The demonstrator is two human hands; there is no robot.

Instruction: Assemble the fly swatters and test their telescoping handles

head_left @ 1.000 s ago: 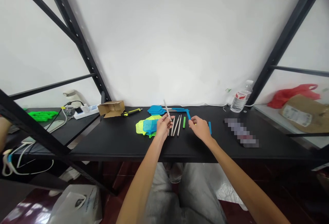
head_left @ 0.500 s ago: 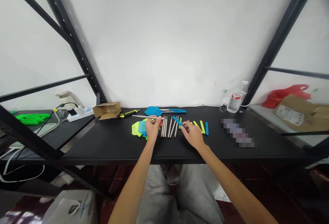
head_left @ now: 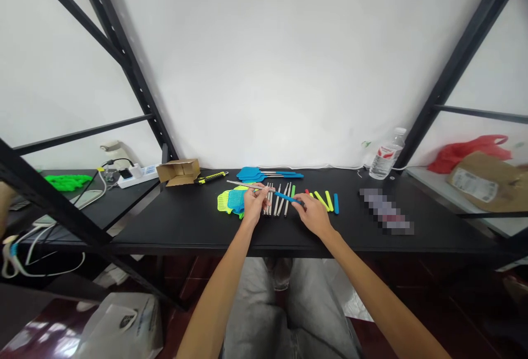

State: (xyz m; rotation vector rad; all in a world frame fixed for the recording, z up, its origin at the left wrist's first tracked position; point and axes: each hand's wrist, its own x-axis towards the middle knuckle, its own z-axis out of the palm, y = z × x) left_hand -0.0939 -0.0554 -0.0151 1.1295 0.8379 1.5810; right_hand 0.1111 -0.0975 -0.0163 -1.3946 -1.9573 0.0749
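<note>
My left hand [head_left: 256, 203] pinches a thin metal rod [head_left: 239, 183], which points left. My right hand [head_left: 314, 216] grips a blue handle tube [head_left: 284, 198], its far end at the rod's right end. Whether the rod has entered the tube I cannot tell. Several loose metal rods [head_left: 279, 205] lie on the black table beneath and between the hands. Beside my left hand are blue mesh swatter heads [head_left: 236, 199] and yellow-green ones [head_left: 223, 201]. Right of the rods lie a green tube [head_left: 293, 190], yellow tubes [head_left: 329, 200] and another blue tube [head_left: 336, 203]; a red one [head_left: 307, 191] is partly hidden.
Blue fly swatters with handles [head_left: 249, 173] lie at the back, near a yellow-and-black utility knife [head_left: 212, 177] and an open cardboard box [head_left: 179, 172]. A water bottle [head_left: 386, 155] stands back right, behind a pixelated item [head_left: 385, 211]. Black shelf posts [head_left: 144, 92] flank the table.
The blue tube has moved left and come up to the metal rod's end, the two now roughly in line. The whole view has shifted slightly.
</note>
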